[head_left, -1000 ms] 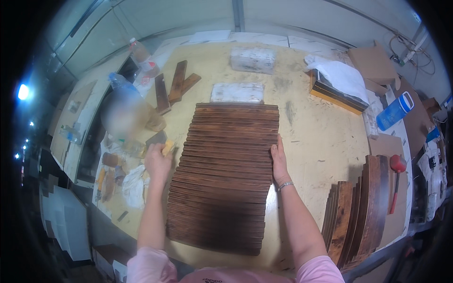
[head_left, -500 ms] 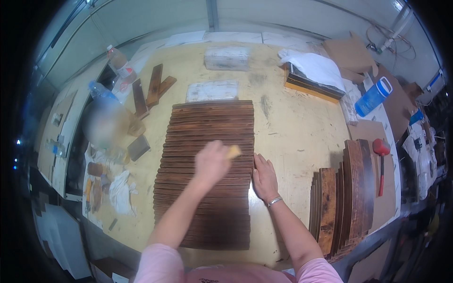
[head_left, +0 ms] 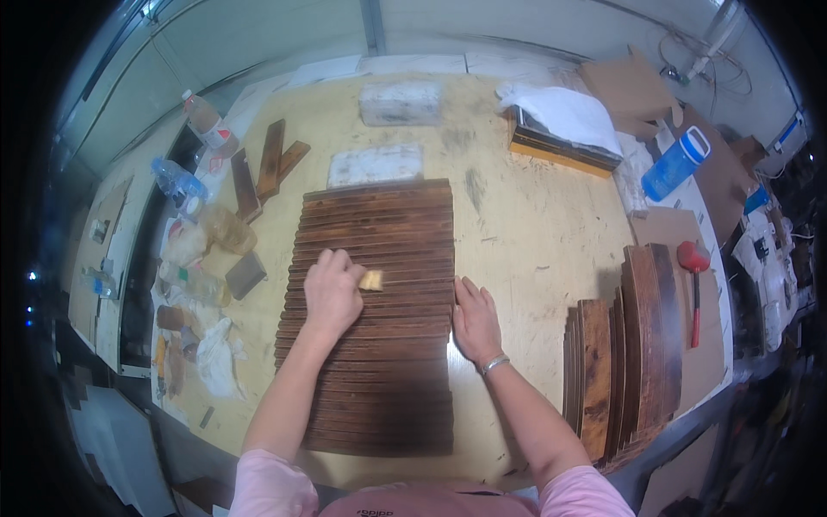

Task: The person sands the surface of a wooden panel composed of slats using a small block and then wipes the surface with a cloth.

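Note:
A broad row of dark brown wooden strips [head_left: 379, 370] lies side by side on the pale yellow tabletop. Over the middle of it, my left hand [head_left: 334, 291] is closed on a small yellow block [head_left: 371, 280]. Blur hides whether the block is a sponge or something else, and whether it touches the wood. My right hand [head_left: 475, 320] rests with fingers extended along the right edge of the strips, holding nothing. At the far end of the row sits a whitish wrapped block [head_left: 376, 165].
More brown strips [head_left: 633, 345] stand at the right, beside a red-headed mallet [head_left: 693, 257]. A blue bottle [head_left: 676, 164] and a cloth-covered box [head_left: 564, 129] are farther back. Plastic bottles [head_left: 207, 125], loose wood pieces [head_left: 270, 159] and a white rag [head_left: 220, 358] lie left.
My left hand has moved left across the strips with the yellow block. My right hand stays at the right edge. The whole view has shifted slightly.

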### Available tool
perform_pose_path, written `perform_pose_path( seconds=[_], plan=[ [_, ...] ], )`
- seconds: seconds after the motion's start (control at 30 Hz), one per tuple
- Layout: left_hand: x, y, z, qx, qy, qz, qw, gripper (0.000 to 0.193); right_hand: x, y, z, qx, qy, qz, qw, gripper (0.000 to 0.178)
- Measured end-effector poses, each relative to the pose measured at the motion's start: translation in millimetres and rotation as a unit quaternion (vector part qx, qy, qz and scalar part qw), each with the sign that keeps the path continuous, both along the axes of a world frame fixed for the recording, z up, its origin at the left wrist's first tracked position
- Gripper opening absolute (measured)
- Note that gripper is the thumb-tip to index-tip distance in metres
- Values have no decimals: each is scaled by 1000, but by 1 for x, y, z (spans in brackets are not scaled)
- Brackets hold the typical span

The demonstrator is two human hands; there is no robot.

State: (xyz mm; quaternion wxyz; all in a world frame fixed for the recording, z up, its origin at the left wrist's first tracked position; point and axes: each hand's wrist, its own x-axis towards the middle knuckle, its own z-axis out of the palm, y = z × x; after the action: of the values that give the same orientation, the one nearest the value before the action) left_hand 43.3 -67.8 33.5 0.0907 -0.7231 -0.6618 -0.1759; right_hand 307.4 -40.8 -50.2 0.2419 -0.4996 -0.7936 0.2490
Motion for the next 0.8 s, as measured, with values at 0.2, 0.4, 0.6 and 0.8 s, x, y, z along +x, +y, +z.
perform_pose_path(
  seconds=[0.2, 0.4, 0.6, 0.8],
  plan=[
    [83, 32, -6, 80, -56, -100, 990, 35, -3, -2, -9, 15, -10, 15, 1000, 51],
    [-7, -5, -8, 34, -4, -62, 998, 36, -1, -2, -5, 0, -1, 0, 1000, 53],
    [-165, -78, -3, 16, 72, 213, 974, 28, -4, -6, 1, -6, 10, -1, 1000, 54],
    [-106, -60, -5, 35, 15, 51, 998, 31, -4, -5, -10, 4, 27, 2, 1000, 54]
  ],
)
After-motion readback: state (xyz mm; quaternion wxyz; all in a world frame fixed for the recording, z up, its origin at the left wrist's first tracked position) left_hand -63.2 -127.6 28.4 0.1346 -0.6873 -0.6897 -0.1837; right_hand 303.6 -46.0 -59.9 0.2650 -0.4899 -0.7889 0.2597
